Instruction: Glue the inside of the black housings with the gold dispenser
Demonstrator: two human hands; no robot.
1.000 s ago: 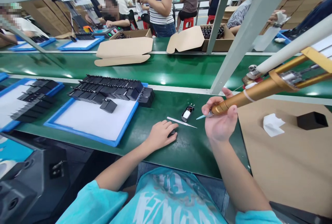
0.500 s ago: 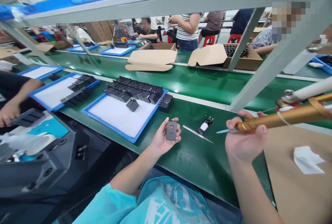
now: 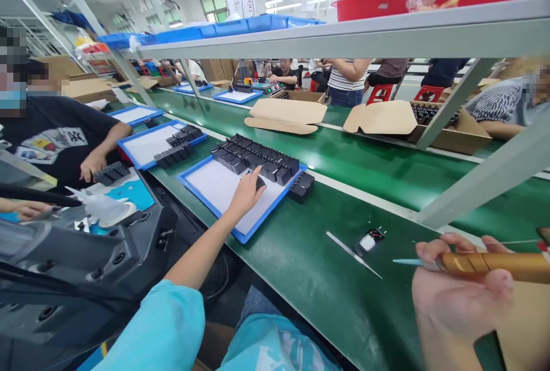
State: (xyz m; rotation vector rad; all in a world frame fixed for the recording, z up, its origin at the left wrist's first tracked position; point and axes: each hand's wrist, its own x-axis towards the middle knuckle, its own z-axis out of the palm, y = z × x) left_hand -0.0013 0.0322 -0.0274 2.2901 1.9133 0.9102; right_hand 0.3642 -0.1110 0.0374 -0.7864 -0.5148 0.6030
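My left hand reaches over the blue-rimmed tray, fingers round a small black power adapter that they partly cover. I cannot tell whether this adapter rests on the tray's white lining. Beyond it, rows of black adapters fill the tray's far side. My right hand grips a gold pen-shaped tool with a pale blue pointed tip, held above the bench. Left of that tip lies an open black adapter with white and red parts showing inside, beside a thin flat metal strip.
More black adapters stand at the tray's right edge. A grey shelf post rises at the right. Behind runs a green conveyor belt with open cardboard boxes beyond. A co-worker's hand and a grey machine are at left.
My left hand has moved from in front of me, where it held up an adapter, forward and left to the tray. The view has turned left. My right hand still holds the gold tool.
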